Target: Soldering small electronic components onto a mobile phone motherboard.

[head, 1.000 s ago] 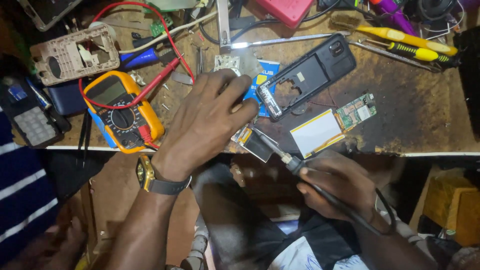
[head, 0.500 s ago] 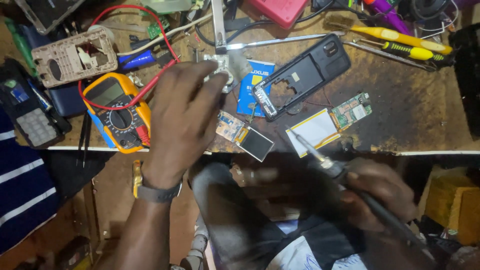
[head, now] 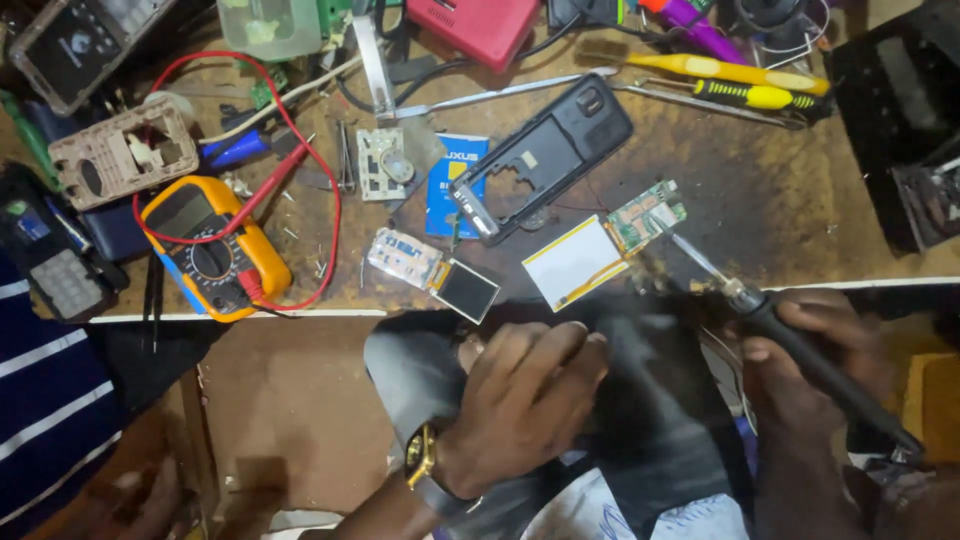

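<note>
My right hand (head: 800, 370) grips a black soldering iron (head: 790, 335); its metal tip reaches up to a small green circuit board (head: 648, 215) joined to a white-and-yellow display panel (head: 572, 262) on the brown workbench (head: 760, 200). My left hand (head: 525, 400), with a gold watch on the wrist, rests on my dark-trousered lap below the bench edge, fingers loosely curled and holding nothing. A black phone frame (head: 545, 160) lies just above the board. A small screen module with a board (head: 435, 272) sits at the bench edge, above my left hand.
A yellow multimeter (head: 215, 248) with red leads lies at the left, near a beige phone casing (head: 125, 152) and a blue battery (head: 455, 185). Yellow screwdrivers (head: 740, 80), tweezers (head: 500, 95) and a red box (head: 480, 25) line the far side. A black device (head: 900, 120) stands right.
My left hand has pulled back from the bench top down onto my lap. My right hand has raised the soldering iron so its tip reaches the green board.
</note>
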